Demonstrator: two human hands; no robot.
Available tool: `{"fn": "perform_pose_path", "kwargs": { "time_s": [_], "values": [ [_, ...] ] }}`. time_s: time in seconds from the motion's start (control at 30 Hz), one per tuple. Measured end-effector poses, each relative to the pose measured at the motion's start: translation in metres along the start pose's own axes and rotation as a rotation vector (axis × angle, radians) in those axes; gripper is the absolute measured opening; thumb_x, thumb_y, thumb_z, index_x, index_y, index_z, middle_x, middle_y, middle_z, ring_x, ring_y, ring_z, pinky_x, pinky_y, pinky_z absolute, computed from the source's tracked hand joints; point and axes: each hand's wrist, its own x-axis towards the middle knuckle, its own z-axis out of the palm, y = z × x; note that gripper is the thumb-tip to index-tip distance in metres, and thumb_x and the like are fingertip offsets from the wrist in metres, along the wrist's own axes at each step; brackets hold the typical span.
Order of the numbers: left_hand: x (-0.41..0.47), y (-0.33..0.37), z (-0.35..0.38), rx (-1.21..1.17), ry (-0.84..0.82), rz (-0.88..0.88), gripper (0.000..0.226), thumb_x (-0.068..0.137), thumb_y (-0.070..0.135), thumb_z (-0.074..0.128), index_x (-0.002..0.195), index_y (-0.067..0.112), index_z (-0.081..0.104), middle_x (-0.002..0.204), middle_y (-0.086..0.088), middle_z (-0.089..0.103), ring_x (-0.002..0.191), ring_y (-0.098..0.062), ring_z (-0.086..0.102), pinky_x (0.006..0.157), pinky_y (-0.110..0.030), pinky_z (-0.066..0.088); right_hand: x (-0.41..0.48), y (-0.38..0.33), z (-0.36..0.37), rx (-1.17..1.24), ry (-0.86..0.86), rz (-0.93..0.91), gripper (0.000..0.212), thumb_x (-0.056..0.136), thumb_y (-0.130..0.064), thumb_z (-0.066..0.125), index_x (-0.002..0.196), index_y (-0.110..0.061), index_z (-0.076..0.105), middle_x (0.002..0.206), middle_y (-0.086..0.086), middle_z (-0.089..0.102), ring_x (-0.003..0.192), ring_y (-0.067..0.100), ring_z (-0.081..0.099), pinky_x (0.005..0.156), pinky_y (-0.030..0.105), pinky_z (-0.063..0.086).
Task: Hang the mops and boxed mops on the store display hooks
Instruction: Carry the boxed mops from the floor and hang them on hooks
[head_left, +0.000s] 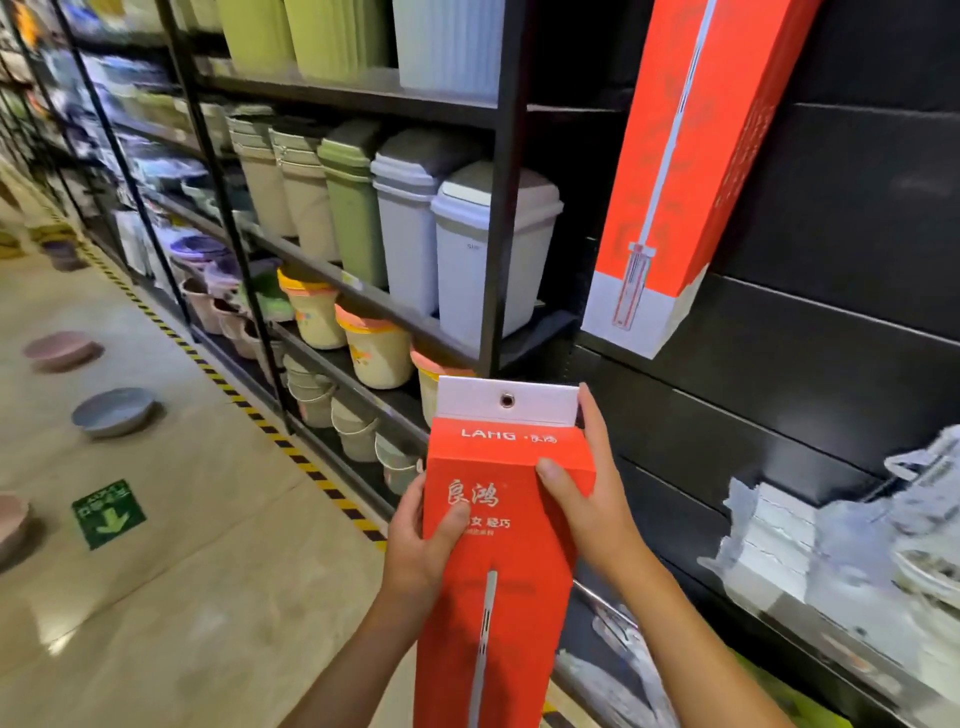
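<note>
Two bare hands hold a tall red cardboard mop box (498, 613) upright at six o'clock, white eyelet tab uppermost. Fingers of the left hand (421, 540) curl round its left edge; fingers of the right hand (587, 499) clamp its upper right corner. Another red mop box (685, 156) lies tilted against the black wall panel (831, 338) at one o'clock.

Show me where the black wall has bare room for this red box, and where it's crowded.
Bare: the black panel right of the hung boxed mop, and the stretch under it, between the held boxed mop and the wrapped goods. Crowded: the bin shelves on the left and those wrapped goods at lower right. No hooks are visible.
</note>
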Motion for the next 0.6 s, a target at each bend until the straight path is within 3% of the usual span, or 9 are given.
{"fn": "perform_pose_path", "kwargs": {
  "time_s": [0.13,0.27,0.33,0.4,0.5,0.6],
  "values": [
    [0.060,0.011,0.027,-0.036,-0.035,0.009,0.075,0.063,0.062,0.077,0.128,0.027,0.062,0.111,0.000,0.079,0.099,-0.020,0.078,0.076,-0.032,0.063,0.059,0.005,-0.015,-0.049,0.035,-0.030,0.101,0.082,-0.062,0.067,0.163,-0.039,0.012,0.135,-0.034,0.060,0.127,0.006,0.063,0.110,0.049,0.050],
    [0.116,0.035,0.050,-0.077,-0.153,0.024,0.079,0.069,0.064,0.079,0.133,0.022,0.060,0.118,-0.006,0.078,0.104,-0.028,0.077,0.086,-0.047,0.063,0.106,-0.003,-0.031,-0.085,0.104,-0.077,0.100,0.080,-0.061,0.065,0.162,-0.036,0.015,0.134,-0.044,0.054,0.124,-0.007,0.060,0.104,0.026,0.051],
    [0.143,0.050,0.063,-0.094,-0.205,0.045,0.082,0.068,0.070,0.082,0.132,0.023,0.061,0.119,-0.007,0.077,0.107,-0.030,0.076,0.089,-0.050,0.062,0.132,-0.011,-0.040,-0.097,0.162,-0.086,0.102,0.080,-0.064,0.067,0.163,-0.035,0.015,0.147,-0.035,0.048,0.130,-0.006,0.056,0.109,0.027,0.049],
    [0.171,0.067,0.077,-0.112,-0.222,0.067,0.085,0.065,0.071,0.083,0.131,0.022,0.063,0.119,-0.006,0.078,0.107,-0.028,0.076,0.087,-0.044,0.062,0.157,-0.021,-0.049,-0.124,0.212,-0.118,0.102,0.081,-0.066,0.067,0.164,-0.035,0.015,0.156,-0.025,0.044,0.135,-0.002,0.053,0.114,0.033,0.046],
    [0.210,0.100,0.095,-0.145,-0.293,0.086,0.080,0.067,0.067,0.081,0.130,0.021,0.064,0.118,-0.006,0.078,0.106,-0.027,0.077,0.086,-0.043,0.063,0.193,-0.047,-0.060,-0.170,0.261,-0.165,0.097,0.082,-0.065,0.064,0.162,-0.037,0.016,0.148,-0.043,0.040,0.132,-0.018,0.046,0.110,0.016,0.039],
    [0.243,0.139,0.111,-0.191,-0.367,0.127,0.077,0.070,0.066,0.079,0.130,0.019,0.065,0.119,-0.008,0.078,0.110,-0.031,0.075,0.095,-0.050,0.061,0.226,-0.082,-0.072,-0.209,0.275,-0.197,0.091,0.080,-0.064,0.066,0.155,-0.051,0.015,0.132,-0.054,0.044,0.131,-0.013,0.051,0.113,0.026,0.043]
  ]
}}
